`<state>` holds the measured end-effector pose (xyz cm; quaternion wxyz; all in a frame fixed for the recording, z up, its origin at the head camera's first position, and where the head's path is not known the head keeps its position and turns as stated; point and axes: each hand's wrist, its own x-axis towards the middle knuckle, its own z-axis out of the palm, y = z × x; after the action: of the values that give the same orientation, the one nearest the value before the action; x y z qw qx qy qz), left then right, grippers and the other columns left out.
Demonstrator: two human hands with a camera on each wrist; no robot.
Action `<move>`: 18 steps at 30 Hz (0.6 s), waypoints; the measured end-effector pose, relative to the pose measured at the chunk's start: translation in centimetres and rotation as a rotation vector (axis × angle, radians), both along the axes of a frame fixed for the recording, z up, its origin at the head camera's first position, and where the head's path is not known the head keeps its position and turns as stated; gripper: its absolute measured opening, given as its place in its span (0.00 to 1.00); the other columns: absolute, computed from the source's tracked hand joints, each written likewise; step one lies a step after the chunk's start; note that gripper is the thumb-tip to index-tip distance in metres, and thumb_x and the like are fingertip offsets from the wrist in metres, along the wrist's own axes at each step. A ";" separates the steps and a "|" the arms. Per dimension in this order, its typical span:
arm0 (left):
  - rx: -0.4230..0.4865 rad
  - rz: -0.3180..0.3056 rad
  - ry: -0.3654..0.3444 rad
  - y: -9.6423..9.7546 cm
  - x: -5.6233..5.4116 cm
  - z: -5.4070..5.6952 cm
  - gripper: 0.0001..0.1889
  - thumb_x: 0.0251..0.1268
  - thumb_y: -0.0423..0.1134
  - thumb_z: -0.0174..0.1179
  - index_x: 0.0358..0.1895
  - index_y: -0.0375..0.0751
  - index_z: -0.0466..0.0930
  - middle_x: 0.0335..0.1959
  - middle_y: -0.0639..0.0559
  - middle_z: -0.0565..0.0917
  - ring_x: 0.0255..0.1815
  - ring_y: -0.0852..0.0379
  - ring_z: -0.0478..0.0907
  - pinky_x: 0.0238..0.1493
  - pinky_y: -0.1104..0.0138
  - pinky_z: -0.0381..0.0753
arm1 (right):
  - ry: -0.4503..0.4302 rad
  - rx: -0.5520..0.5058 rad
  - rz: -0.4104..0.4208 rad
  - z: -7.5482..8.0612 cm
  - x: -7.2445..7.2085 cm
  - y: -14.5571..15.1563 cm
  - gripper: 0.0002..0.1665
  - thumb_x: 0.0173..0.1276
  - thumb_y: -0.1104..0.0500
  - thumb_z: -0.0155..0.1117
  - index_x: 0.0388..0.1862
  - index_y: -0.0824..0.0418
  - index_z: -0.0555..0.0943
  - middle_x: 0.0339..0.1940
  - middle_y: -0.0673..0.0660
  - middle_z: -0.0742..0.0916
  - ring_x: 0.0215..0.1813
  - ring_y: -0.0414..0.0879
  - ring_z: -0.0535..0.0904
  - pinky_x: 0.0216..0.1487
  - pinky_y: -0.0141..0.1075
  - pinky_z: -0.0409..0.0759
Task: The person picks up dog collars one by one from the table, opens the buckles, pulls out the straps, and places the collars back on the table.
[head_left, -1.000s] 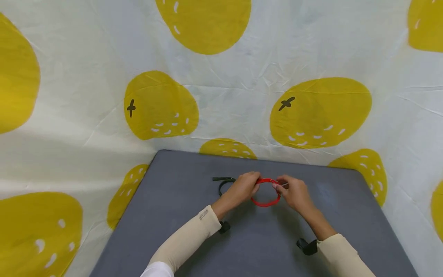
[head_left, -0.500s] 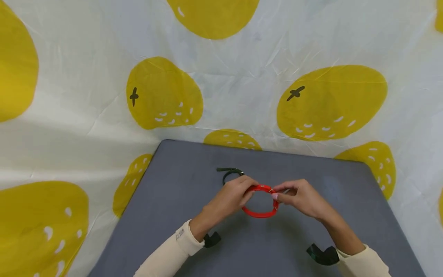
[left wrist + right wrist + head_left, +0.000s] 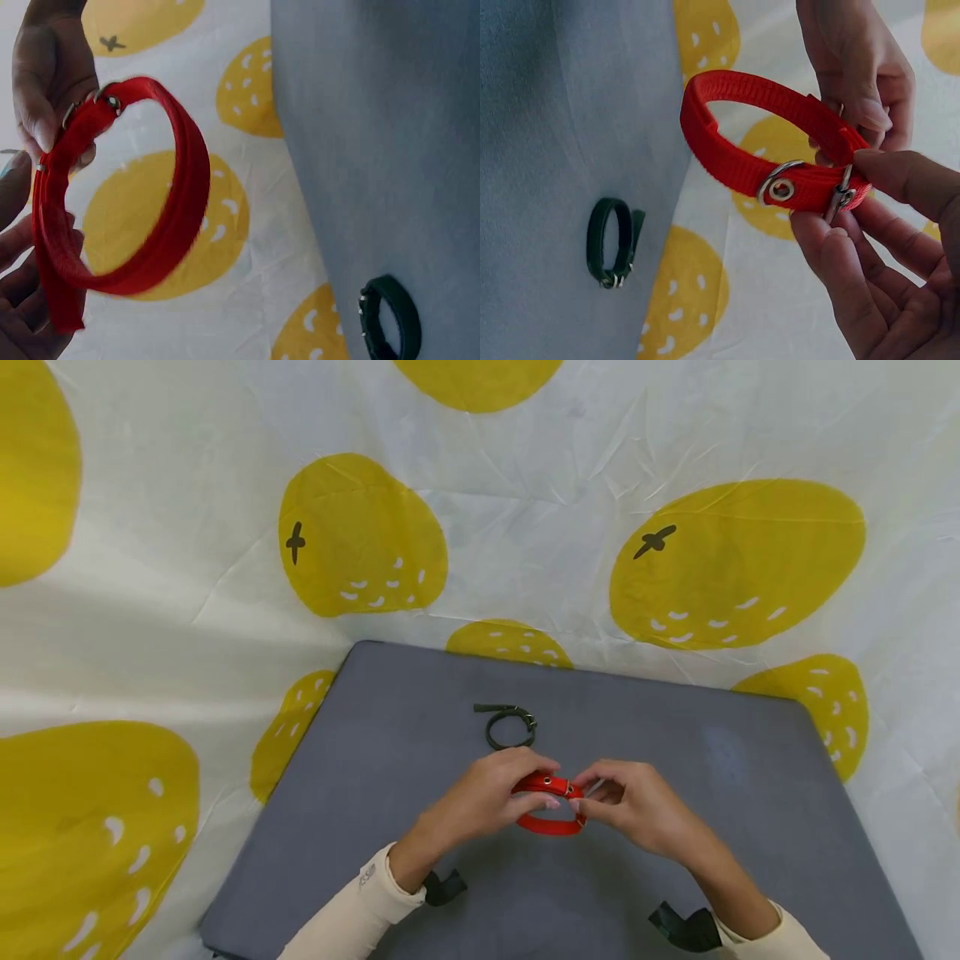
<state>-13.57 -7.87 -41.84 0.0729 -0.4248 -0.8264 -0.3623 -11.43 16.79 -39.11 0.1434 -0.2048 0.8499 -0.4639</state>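
A red dog collar (image 3: pixel 551 827), fastened into a loop, is held up off the table between both hands. My left hand (image 3: pixel 483 793) grips its strap at the left, thumb in front and fingers behind. At the buckle (image 3: pixel 842 196), my right hand (image 3: pixel 637 806) pinches the strap between thumb and fingers. A metal D-ring (image 3: pixel 765 187) and an eyelet sit beside the buckle in the right wrist view. In the left wrist view, the loose strap end (image 3: pixel 64 307) hangs near the left fingers. Farther back lies a dark green collar (image 3: pixel 489 727), untouched, with its tail pointing left.
A grey table (image 3: pixel 420 693) lies beneath the hands. Behind and to its sides hangs a white cloth (image 3: pixel 525 543) printed with yellow fruit shapes. Black wrist mounts (image 3: pixel 686 927) stick out from the forearms.
Both hands have drawn the red collar nearer the body and turned it, bringing its eyelets into view. The dark green collar, partly covered before, now shows whole. The head view has tilted down.
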 end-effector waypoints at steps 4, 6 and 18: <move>0.025 -0.003 0.045 0.3 0.4 -0.3 0.20 0.59 0.43 0.72 0.54 0.41 0.84 0.45 0.53 0.85 0.43 0.60 0.80 0.47 0.75 0.79 | 0.030 0.010 0.025 -0.4 0.5 -0.4 0.09 0.68 0.58 0.70 0.45 0.57 0.85 0.42 0.54 0.89 0.39 0.39 0.87 0.38 0.33 0.85; 0.031 0.001 0.055 0.4 0.5 -0.6 0.19 0.58 0.41 0.73 0.52 0.41 0.85 0.43 0.53 0.85 0.41 0.60 0.80 0.46 0.75 0.79 | 0.035 0.005 0.029 -0.6 0.6 -0.4 0.08 0.68 0.58 0.70 0.45 0.57 0.85 0.43 0.54 0.89 0.40 0.40 0.87 0.39 0.32 0.85; -0.069 -0.030 0.124 0.8 0.8 -0.9 0.12 0.64 0.43 0.70 0.49 0.46 0.86 0.40 0.56 0.81 0.39 0.63 0.76 0.44 0.78 0.76 | 0.123 0.035 0.073 -1.2 0.4 0.0 0.09 0.63 0.64 0.72 0.40 0.54 0.85 0.37 0.48 0.87 0.36 0.36 0.84 0.39 0.33 0.85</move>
<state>-12.75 -7.09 -42.77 0.1040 -0.4612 -0.8257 -0.3078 -11.01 16.75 -40.33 0.1116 -0.2613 0.8571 -0.4298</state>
